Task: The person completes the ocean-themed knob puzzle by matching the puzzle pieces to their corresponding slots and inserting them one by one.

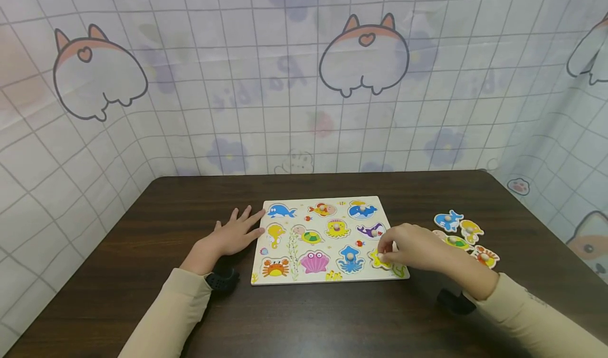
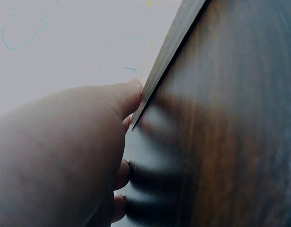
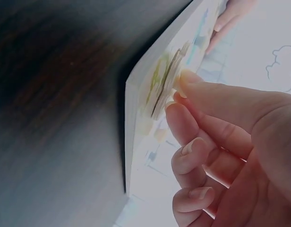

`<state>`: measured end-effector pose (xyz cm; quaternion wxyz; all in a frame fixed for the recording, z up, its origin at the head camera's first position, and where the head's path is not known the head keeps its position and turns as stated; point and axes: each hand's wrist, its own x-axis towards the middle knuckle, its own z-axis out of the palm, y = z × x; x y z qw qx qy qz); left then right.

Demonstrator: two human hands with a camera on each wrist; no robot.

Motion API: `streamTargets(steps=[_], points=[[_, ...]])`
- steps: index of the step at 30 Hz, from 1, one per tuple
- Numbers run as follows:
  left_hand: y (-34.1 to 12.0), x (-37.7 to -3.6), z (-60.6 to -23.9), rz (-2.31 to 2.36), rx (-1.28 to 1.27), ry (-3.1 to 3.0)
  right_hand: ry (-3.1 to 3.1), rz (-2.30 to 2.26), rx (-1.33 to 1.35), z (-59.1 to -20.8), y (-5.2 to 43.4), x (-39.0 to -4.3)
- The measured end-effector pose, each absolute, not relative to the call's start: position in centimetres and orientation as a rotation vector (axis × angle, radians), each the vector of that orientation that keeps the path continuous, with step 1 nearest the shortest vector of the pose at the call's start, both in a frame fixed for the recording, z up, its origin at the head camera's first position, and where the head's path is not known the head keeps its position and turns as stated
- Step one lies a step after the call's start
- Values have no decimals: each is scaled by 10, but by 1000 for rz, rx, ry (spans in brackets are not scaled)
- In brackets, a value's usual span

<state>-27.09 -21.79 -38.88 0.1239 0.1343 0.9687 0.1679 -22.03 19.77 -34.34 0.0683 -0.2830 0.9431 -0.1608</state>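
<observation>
A pale puzzle board (image 1: 309, 281) with sea animal pictures lies on the dark table. My right hand (image 1: 410, 247) pinches a yellow star puzzle piece (image 1: 378, 262) between thumb and fingertips over the board's lower right corner. In the right wrist view the star piece (image 3: 170, 80) appears edge-on, tilted and close against the board. The other right fingers are curled loosely. At the board's left edge, my left hand (image 1: 231, 236) is spread flat, its thumb and index fingertip at the rim. The left wrist view shows the thumb (image 2: 124, 97) touching that edge.
Right of the board lie loose knobbed pieces: a blue one (image 1: 448, 220), a yellow one (image 1: 471, 232), a green turtle (image 1: 457, 242) and a crab (image 1: 485, 256). Knobbed pieces such as the blue squid (image 1: 350, 260) and yellow octopus (image 1: 337, 228) sit in the board. A patterned cloth (image 1: 266, 110) hangs behind.
</observation>
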Motion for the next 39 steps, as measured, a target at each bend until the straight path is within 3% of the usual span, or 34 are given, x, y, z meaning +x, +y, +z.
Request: streamTargets(steps=[24, 39], points=[[-220, -272, -389, 487, 391, 2825, 2847, -466, -824, -345, 194, -221], [-218, -271, -388, 489, 390, 2819, 2851, -678, -933, -330, 219, -228]])
